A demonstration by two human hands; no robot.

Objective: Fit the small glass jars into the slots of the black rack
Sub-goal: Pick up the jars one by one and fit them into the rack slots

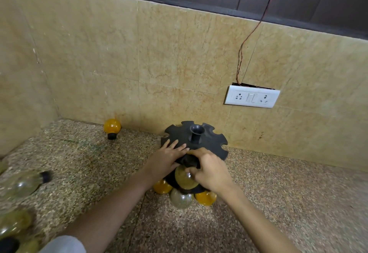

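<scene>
The black rack (207,139) stands on the speckled counter by the wall, with a notched top disc and a centre post. My left hand (167,158) lies flat on the disc's near left edge, fingers spread. My right hand (209,170) grips a greenish glass jar (184,177) at a slot on the near side, just under the top disc. Lower on the rack hang an orange jar (161,187), a grey-green jar (180,198) and another orange jar (206,198).
A lone orange jar (112,128) rests upside down on its black cap by the back wall. Several loose jars (23,185) lie blurred at the left edge. A white socket plate (252,97) with a wire sits on the tiled wall.
</scene>
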